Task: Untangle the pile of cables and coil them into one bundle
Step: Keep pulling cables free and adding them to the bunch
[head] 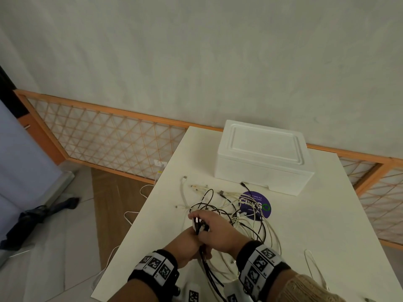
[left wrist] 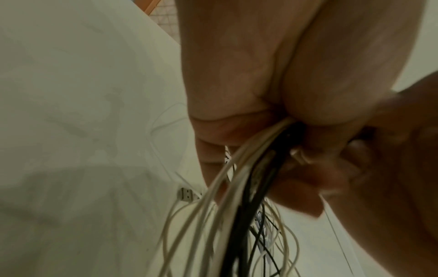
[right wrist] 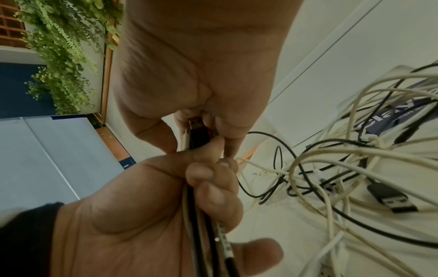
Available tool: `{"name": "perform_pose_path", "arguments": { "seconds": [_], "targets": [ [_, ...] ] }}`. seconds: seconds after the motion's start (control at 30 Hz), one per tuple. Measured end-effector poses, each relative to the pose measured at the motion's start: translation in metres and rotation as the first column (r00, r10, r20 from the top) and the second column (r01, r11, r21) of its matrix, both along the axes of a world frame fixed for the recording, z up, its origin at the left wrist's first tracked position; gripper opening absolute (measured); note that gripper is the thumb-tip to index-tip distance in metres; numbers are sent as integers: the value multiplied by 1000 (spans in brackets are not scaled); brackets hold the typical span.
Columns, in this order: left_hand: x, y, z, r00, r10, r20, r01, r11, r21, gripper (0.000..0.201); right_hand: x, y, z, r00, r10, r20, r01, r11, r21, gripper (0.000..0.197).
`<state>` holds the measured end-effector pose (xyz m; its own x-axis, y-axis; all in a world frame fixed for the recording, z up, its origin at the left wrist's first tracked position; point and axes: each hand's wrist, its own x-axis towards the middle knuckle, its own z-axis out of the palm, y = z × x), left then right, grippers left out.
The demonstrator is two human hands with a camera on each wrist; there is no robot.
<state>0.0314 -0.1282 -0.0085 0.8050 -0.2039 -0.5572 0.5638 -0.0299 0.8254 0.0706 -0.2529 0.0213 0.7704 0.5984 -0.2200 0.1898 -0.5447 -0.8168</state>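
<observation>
Near the front edge of the desk [head: 327, 214]: task partly done. Several strands gathered; most cables [head: 237, 211] still tangled mid-desk, no coil formed. Left hand [head: 187, 243] clenched round gathered black and white strands. Right hand [head: 214, 229] pinching black USB plug [right wrist: 196, 131] at fingertips.

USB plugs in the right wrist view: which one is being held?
The black USB plug pinched by the right hand, just above the left hand. The other black plug lies loose on the table.
</observation>
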Motion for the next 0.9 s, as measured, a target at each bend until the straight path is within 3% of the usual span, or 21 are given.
{"name": "perform_pose_path", "arguments": {
  "seconds": [0.1,0.23,0.3,0.4,0.53,0.67,0.77,0.83,0.9],
  "targets": [
    [0,1,1,999,-17,-28,16,999,-36,20,0,0,1,995,-27,-93,37,994,102,60],
    [-1,3,-1,987,110,-115,-136,960,-244,26,2,2,-4,950,-145,-275,233,917,324,65],
    [-1,5,-2,982,135,-132,-171,934,-313,23,3,2,-4,931,-171,-322,283,895,344,68],
    [-3,5,-1,988,103,-112,-133,940,-315,10,1,2,-1,952,-127,-279,205,940,272,69],
    [-3,9,-3,994,34,-107,-63,960,-274,26,-4,9,3,977,-5,-215,58,969,242,70],
    [-3,7,-1,996,36,-85,-59,956,-287,21,-5,8,2,973,-59,-223,127,943,306,82],
    [-2,6,-3,969,220,-115,-248,884,-397,25,-8,-1,-2,920,-185,-345,290,914,283,105],
    [-1,6,-2,934,323,-152,-356,817,-454,37,-12,-7,-5,903,-160,-400,247,953,178,117],
    [0,6,2,902,398,-166,-426,765,-483,50,-19,-10,-7,911,-101,-400,114,993,8,101]
  ]
}}
